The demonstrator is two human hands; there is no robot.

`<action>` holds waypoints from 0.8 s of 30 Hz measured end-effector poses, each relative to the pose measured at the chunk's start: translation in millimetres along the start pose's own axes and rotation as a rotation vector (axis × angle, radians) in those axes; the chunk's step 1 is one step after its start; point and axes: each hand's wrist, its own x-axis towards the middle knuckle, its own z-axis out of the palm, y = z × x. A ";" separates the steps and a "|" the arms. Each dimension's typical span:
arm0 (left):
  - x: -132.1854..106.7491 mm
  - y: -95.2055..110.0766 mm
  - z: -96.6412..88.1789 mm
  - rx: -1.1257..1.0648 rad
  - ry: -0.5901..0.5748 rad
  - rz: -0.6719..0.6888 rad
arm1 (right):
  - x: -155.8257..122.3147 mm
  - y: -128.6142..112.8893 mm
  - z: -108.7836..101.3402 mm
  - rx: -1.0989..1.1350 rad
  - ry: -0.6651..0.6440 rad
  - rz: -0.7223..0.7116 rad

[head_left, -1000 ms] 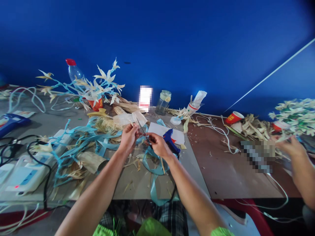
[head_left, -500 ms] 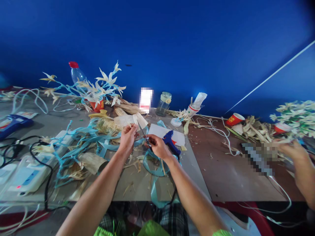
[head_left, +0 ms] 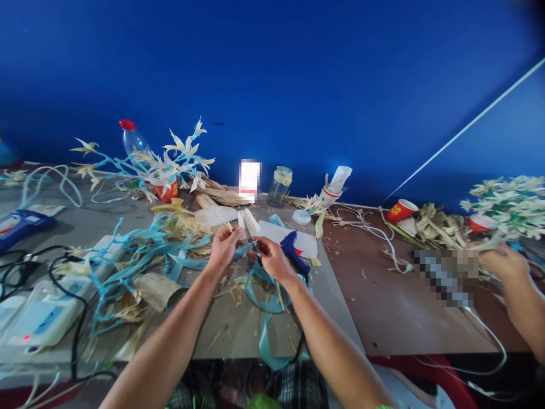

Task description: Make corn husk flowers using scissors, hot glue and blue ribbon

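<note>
My left hand (head_left: 223, 246) is closed around a pale strip of corn husk (head_left: 247, 220) that sticks up above the fingers. My right hand (head_left: 272, 257) is closed on small scissors (head_left: 254, 243), whose blades reach the husk between the two hands. Both hands hover over a tangle of light blue ribbon (head_left: 170, 250) and husk scraps on the grey table (head_left: 238, 318). A blue glue gun (head_left: 293, 250) lies just right of my right hand, on white paper (head_left: 281, 233).
A spray of husk flowers on blue stems (head_left: 170, 159) stands in a red cup beside a plastic bottle (head_left: 130, 135). A glass jar (head_left: 281, 184) is at the back. White devices with black cables (head_left: 42, 307) lie left. Another person's hand (head_left: 506, 264) works at the right, near red cups (head_left: 400, 209).
The wide husk sheet in my left hand now shows as narrow strips, and part of it lies on the table behind. The view has tilted slightly down.
</note>
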 end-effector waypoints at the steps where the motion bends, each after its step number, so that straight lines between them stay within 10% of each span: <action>1: -0.6 0.7 0.5 0.005 -0.002 -0.006 | -0.1 -0.5 0.0 -0.001 0.004 -0.003; 24: 1.8 -5.1 -8.2 0.113 -0.028 0.034 | -6.2 -10.0 0.1 0.007 -0.023 -0.064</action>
